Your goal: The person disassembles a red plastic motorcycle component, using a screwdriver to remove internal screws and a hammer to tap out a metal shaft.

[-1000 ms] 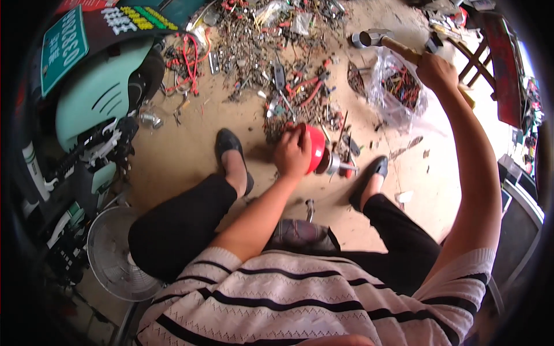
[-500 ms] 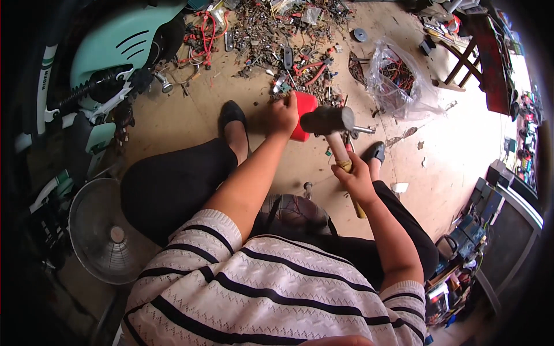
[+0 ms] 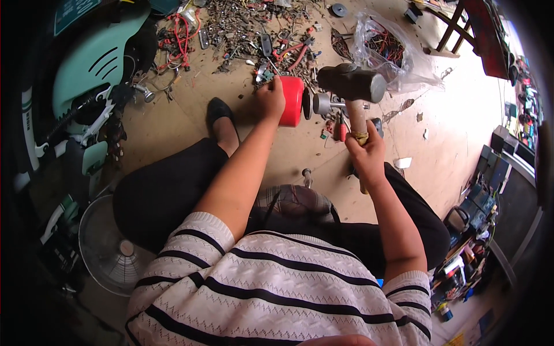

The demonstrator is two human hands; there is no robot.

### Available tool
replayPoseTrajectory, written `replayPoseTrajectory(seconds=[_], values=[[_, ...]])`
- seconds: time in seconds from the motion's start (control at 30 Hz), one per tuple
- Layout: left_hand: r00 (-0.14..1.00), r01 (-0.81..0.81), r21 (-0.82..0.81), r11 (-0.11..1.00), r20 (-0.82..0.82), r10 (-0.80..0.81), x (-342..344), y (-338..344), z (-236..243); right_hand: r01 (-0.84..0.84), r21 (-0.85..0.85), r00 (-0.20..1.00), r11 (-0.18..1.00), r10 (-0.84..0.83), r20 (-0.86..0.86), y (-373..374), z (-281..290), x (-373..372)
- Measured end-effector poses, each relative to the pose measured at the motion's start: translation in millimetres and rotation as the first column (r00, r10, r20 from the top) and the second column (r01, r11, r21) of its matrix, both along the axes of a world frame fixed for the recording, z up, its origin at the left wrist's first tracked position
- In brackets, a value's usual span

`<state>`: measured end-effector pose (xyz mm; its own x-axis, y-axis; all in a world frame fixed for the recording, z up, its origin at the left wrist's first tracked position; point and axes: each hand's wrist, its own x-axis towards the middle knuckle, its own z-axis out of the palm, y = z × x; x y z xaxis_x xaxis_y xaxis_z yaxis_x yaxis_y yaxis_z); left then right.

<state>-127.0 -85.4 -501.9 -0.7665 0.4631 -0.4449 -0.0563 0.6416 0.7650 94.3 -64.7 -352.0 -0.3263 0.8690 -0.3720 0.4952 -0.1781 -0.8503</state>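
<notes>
My left hand (image 3: 269, 101) is closed round a red cylindrical housing (image 3: 292, 101), held on its side above the floor. Just right of its open-looking end are a dark disc (image 3: 306, 104) and a silver metal piece with a thin shaft (image 3: 321, 104). Whether these touch the housing or each other I cannot tell. My right hand (image 3: 368, 151) grips the handle of a club hammer (image 3: 353, 83), its heavy dark head raised over the shaft and hiding part of it. A red-handled tool (image 3: 343, 128) lies behind the hammer handle.
Scattered scrap and small parts (image 3: 242, 34) cover the far floor, with red cables (image 3: 183, 43) at left. A clear plastic bag of wires (image 3: 384, 49) lies far right. A green scooter (image 3: 95, 72) and a fan (image 3: 124, 248) stand left; a bolt-like piece (image 3: 307, 177) stands before me.
The hammer has moved right and up, away from the red housing. The dark disc and silver piece now show to the housing's right. The whole view has shifted slightly.
</notes>
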Motion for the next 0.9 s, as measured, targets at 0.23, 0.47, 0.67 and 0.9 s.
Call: replayPoseTrajectory(seconds=[0.23,0.47,0.67,0.9], values=[[0.998,0.015,-0.020,1.000,0.055,-0.014,-10.9,8.5,1.3,-0.121,0.090,0.959,0.989,0.093,0.267,-31.7,-51.4,-0.8],[0.998,-0.022,-0.136,0.990,-0.060,0.014,-21.4,24.7,-11.9,-0.083,-0.022,0.855,0.996,0.082,0.513,-30.0,-72.3,12.6],[0.995,0.047,-0.093,0.995,-0.082,-0.054,-17.7,21.7,-10.2,0.024,0.012,0.983,1.000,-0.026,0.181,-2.8,-66.3,21.9],[0.977,0.109,-0.034,0.993,-0.182,-0.113,-1.5,7.1,-2.1,-0.247,0.327,0.715,0.912,-0.056,0.697,95.5,-41.5,92.2]])
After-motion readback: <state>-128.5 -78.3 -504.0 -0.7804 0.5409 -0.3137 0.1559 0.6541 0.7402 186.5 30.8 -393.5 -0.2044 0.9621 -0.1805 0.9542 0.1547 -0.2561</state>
